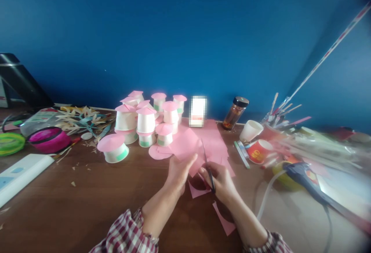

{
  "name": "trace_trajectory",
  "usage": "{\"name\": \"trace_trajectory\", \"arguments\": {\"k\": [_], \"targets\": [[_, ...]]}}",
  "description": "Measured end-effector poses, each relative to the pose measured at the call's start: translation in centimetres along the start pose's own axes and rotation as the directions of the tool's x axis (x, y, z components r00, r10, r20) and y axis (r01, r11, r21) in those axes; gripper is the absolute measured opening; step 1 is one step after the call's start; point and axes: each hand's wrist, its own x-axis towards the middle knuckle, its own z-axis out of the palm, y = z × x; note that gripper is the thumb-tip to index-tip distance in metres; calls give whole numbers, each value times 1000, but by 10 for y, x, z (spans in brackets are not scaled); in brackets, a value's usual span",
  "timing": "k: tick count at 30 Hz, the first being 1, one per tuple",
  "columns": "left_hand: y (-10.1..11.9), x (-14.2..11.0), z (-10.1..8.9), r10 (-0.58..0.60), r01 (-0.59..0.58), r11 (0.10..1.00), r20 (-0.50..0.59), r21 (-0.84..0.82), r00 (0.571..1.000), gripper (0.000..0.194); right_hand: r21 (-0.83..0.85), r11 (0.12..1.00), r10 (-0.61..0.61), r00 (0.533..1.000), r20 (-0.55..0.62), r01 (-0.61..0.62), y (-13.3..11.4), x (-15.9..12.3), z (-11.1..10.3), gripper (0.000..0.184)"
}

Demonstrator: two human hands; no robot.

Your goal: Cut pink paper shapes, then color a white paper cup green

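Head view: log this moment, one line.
left hand: holds pink paper; right hand: holds scissors; pink scraps: on table; pink-topped cups: beyond left hand

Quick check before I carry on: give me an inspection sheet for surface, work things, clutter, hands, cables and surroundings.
Surface: brown table, small scraps scattered at left
Work things: pink sheet, scissors, pink-topped cups
Clutter: power strip at left; glass jar and red cup toward the right
Hands: left hand holds pink sheet; right hand holds scissors
Cables: white cord at right, partly blurred
Surroundings: blue wall behind
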Motion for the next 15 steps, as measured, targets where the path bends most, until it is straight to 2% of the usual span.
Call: {"name": "trace_trajectory", "arguments": {"k": [15], "targets": [[-4, 3, -2, -8, 8, 1000, -8, -6, 1000, 40, -43, 998, -39, 999, -15, 39, 4, 1, -2, 29]]}}
